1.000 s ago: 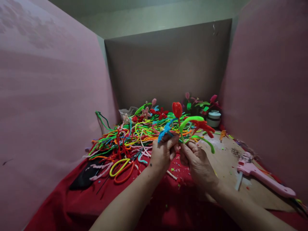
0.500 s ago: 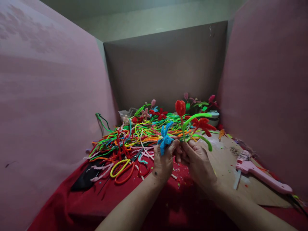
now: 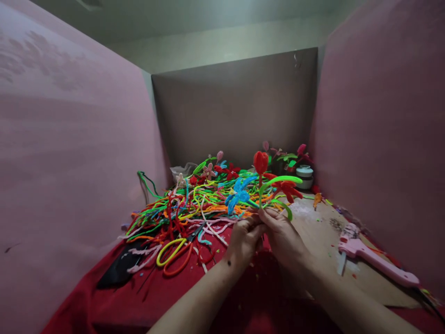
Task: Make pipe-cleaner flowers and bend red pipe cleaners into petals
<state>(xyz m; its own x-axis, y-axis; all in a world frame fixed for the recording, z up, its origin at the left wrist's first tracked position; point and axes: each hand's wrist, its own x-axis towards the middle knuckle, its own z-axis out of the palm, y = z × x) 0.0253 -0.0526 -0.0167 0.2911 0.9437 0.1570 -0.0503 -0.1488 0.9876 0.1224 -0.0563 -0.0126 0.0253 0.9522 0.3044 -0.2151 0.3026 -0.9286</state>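
Observation:
In front of me both hands meet around the stems of a small bunch of pipe-cleaner flowers. My right hand [image 3: 283, 234] is closed, thumb and fingers pinching the bunch at its base. My left hand [image 3: 243, 239] is closed against it, fingers bent around the lower stems, which are mostly hidden. Out of the grip rise an upright red tulip [image 3: 260, 163], a blue pipe-cleaner flower [image 3: 238, 195] leaning left and a red open flower [image 3: 287, 189] leaning right. Curved green leaves [image 3: 282, 179] arch out to the right.
Left of my hands, scissors [image 3: 174, 254] with yellow and orange handles lie beside a heap of colourful pipe cleaners [image 3: 184, 204] and a black flat item [image 3: 120, 266]. A pink glue gun [image 3: 378, 257] rests on a brown board [image 3: 313, 218]. Pink panels enclose both sides.
My left hand has slid down from the blue flower's head to the lower stems. The blue flower now stands beside the tulip, its stem running into the shared grip. The view has shifted slightly.

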